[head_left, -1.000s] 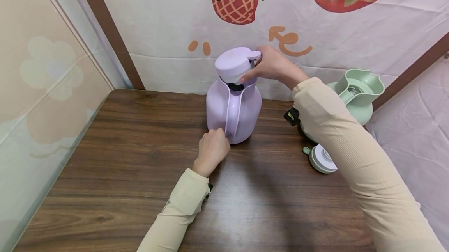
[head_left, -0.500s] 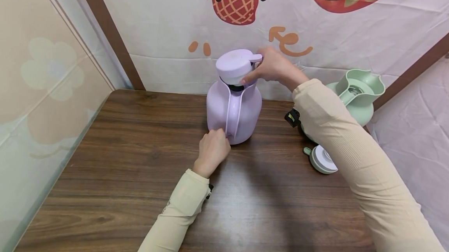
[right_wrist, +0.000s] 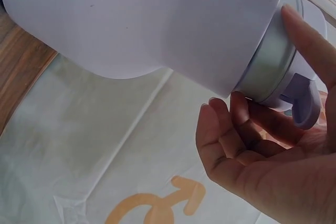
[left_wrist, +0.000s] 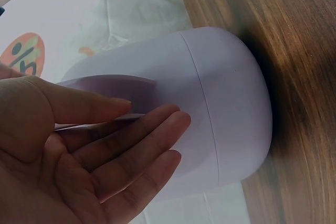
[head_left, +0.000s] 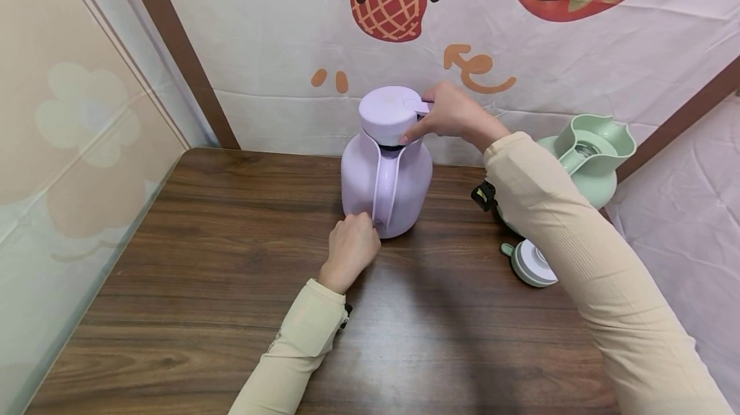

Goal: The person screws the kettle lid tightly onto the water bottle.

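Observation:
A lilac vacuum jug (head_left: 358,174) stands upright near the table's back edge, its handle (head_left: 386,187) facing me. Low on that handle, my left hand (head_left: 354,243) pinches it; the left wrist view has the thumb (left_wrist: 100,109) on one side and fingers on the other. My right hand (head_left: 453,113) grips the lilac lid (head_left: 390,108) from the right. In the right wrist view the lid's pale lower ring (right_wrist: 270,51) sits partly inside the jug's mouth, with a tab (right_wrist: 305,100) sticking out by the palm. A dark gap shows under the lid at the handle side.
A green jug (head_left: 595,180) without its lid stands at the right, partly behind my right sleeve. In front of it a green and white lid (head_left: 532,264) lies with its white underside up. Printed cloth (head_left: 260,29) hangs behind the wooden table (head_left: 220,273).
The lilac lid has come down a little and turned from tilted to nearly level on the jug's mouth, my right hand moving with it. The left hand and the jug stay in place.

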`<action>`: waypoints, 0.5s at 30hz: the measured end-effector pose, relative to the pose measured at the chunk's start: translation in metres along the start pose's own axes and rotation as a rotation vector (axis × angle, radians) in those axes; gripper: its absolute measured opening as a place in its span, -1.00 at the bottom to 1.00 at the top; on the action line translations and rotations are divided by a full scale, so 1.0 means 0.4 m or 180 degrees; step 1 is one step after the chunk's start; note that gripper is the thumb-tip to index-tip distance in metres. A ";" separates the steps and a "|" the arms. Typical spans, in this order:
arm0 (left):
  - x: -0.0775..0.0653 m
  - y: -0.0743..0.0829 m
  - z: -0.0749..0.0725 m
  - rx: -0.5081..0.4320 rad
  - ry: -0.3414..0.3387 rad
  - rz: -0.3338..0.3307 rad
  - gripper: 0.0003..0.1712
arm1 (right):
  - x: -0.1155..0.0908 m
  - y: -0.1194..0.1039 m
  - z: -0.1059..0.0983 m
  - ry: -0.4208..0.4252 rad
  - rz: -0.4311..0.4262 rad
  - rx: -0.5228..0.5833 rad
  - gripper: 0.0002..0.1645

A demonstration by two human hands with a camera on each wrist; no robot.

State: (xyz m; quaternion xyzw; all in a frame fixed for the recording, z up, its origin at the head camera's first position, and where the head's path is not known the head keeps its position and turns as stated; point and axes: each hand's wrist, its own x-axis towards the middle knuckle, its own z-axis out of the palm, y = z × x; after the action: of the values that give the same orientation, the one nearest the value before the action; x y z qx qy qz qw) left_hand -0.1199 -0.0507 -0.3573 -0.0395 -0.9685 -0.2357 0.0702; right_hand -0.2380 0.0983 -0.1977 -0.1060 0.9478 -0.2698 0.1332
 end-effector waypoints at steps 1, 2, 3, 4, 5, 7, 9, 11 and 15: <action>0.000 0.000 -0.001 -0.0003 0.0003 0.0000 -0.82 | 0.001 0.000 0.001 0.0004 -0.0007 -0.0004 -0.46; 0.000 0.000 -0.001 -0.0006 0.0005 -0.0002 -0.82 | 0.001 0.001 0.001 0.0008 -0.0019 -0.0016 -0.47; -0.001 0.001 -0.001 -0.0007 0.0004 -0.0002 -0.82 | 0.001 0.001 0.002 0.0011 -0.0029 -0.0032 -0.47; -0.001 0.001 -0.001 -0.0005 0.0002 -0.0002 -0.82 | 0.001 0.001 0.002 0.0012 -0.0035 -0.0049 -0.48; -0.001 0.001 -0.002 -0.0005 0.0000 -0.0003 -0.82 | 0.001 0.001 0.003 0.0009 -0.0042 -0.0056 -0.49; -0.002 0.001 -0.003 -0.0007 -0.0007 -0.0004 -0.82 | 0.001 0.001 0.003 0.0004 -0.0052 -0.0078 -0.50; -0.001 0.001 -0.002 -0.0008 -0.0011 -0.0005 -0.82 | 0.001 0.001 0.003 -0.0004 -0.0055 -0.0086 -0.52; -0.001 0.001 -0.002 -0.0007 -0.0012 -0.0005 -0.82 | 0.001 0.000 0.003 -0.0016 -0.0051 -0.0099 -0.53; -0.001 0.000 0.000 -0.0011 -0.0006 -0.0011 -0.82 | 0.001 -0.002 0.001 -0.0071 -0.0016 -0.0101 -0.57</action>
State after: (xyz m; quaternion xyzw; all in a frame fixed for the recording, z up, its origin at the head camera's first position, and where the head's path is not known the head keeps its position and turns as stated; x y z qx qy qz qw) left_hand -0.1194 -0.0507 -0.3572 -0.0382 -0.9682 -0.2374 0.0689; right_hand -0.2381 0.0976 -0.1976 -0.1135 0.9501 -0.2539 0.1414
